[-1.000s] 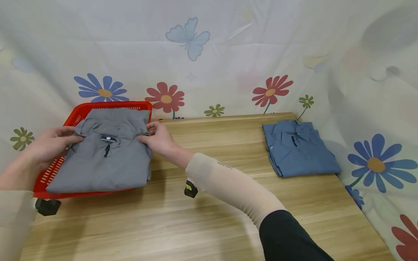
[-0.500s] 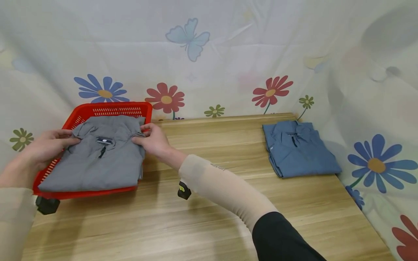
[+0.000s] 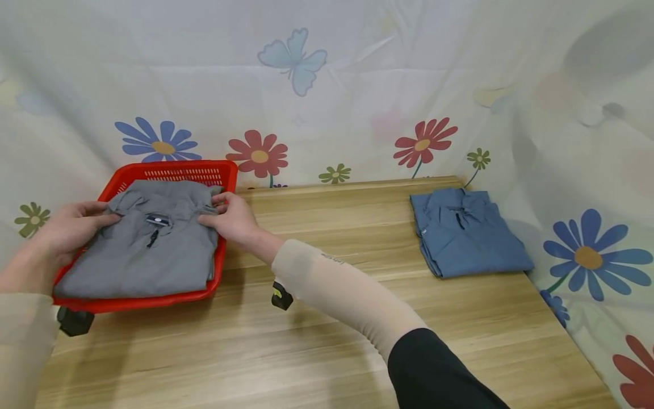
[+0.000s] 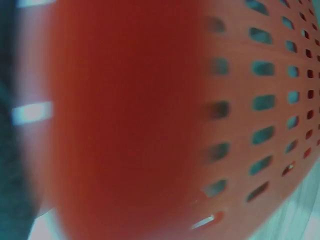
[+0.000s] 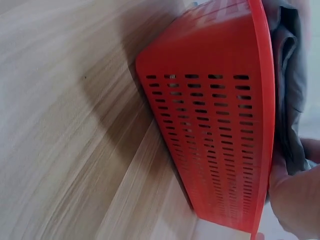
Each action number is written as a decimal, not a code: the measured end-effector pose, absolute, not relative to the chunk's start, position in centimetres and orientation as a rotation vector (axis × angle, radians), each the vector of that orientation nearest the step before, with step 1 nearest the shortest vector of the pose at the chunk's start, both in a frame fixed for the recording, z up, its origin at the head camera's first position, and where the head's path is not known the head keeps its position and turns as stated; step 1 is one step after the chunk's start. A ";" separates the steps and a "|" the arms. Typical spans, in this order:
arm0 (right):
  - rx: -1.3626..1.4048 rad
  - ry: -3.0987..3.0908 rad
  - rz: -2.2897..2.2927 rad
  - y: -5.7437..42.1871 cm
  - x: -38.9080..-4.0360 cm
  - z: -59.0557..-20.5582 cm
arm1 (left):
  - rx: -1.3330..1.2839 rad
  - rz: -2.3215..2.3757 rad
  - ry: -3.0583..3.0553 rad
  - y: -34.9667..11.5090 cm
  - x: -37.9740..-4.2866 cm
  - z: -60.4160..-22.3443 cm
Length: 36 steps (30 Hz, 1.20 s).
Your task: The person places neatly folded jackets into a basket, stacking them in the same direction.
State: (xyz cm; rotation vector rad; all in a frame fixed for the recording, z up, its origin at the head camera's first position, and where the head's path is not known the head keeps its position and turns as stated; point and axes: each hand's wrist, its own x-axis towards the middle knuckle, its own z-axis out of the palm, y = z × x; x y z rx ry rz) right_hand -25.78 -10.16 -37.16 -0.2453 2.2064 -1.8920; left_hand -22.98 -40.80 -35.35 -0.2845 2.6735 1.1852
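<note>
A folded grey shirt, collar label and dark zip pull facing up, lies within the rim of a red plastic basket. My left hand pinches the shirt's left shoulder edge, thumb on top. On the opposite side, my right hand pinches the right shoulder edge between thumb and fingers. The right wrist view shows part of that hand holding grey cloth just above the basket rim. In the left wrist view the basket's slotted wall fills most of the picture, and the hand is hidden there.
A folded blue shirt lies at the right end of the wooden table. A flower-printed cloth hangs behind and along the right side. Dark camera units sit under both wrists.
Both hands have carried the grey shirt left and lower, so it now sits inside the basket rim, with more of the back and right rim showing. The blue shirt has stayed put.
</note>
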 end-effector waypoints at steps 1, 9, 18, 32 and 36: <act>-0.247 2.185 -1.898 -10.1 -25.8 -37.2 | -0.301 1.188 2.689 -40.8 -22.9 -35.5; -0.351 2.116 -1.918 -9.4 -25.5 -37.4 | -0.348 1.112 2.835 -40.5 -22.4 -35.9; -0.588 2.334 -1.773 -8.3 -25.2 -38.1 | -0.267 0.963 2.861 -40.5 -21.9 -35.7; -0.929 2.335 -1.651 -4.8 -23.9 -39.9 | -0.116 0.679 2.991 -37.9 -21.4 -33.7; -1.009 2.451 -1.533 -3.7 -23.5 -40.2 | -0.075 0.650 2.998 -36.2 -21.0 -33.0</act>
